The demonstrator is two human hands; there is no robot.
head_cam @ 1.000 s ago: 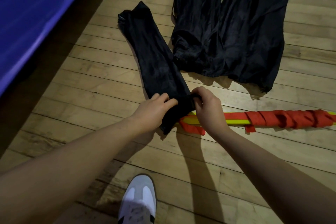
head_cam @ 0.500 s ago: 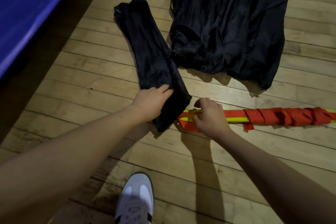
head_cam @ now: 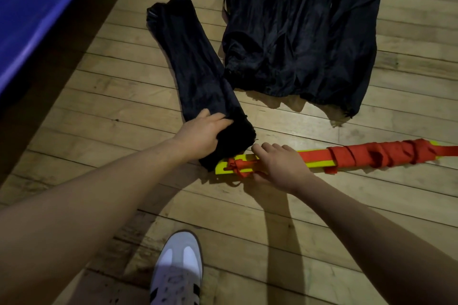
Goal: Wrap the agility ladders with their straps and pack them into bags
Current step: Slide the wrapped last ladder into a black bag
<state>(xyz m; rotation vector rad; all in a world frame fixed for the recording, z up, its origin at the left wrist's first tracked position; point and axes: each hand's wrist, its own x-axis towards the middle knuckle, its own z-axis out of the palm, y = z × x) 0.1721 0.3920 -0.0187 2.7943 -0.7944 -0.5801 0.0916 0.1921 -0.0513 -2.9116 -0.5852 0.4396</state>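
Note:
A long black bag [head_cam: 193,67] lies on the wooden floor, its open mouth near me. My left hand [head_cam: 202,135] grips the bunched fabric at that mouth. A bundled agility ladder [head_cam: 359,156] of yellow rungs wound in red strap lies across the floor to the right. Its near end sits just outside the bag mouth. My right hand [head_cam: 280,164] holds that end, thumb under the rungs and fingers over them.
A pile of several more black bags [head_cam: 309,32] lies spread behind the ladder. A blue mat [head_cam: 32,7] runs along the left edge. My white shoe [head_cam: 177,272] stands on the floorboards below my hands.
My right hand let go of the bag mouth and took hold of the ladder's end. The yellow end, earlier under the bag's edge, now shows outside it. My left hand kept its grip.

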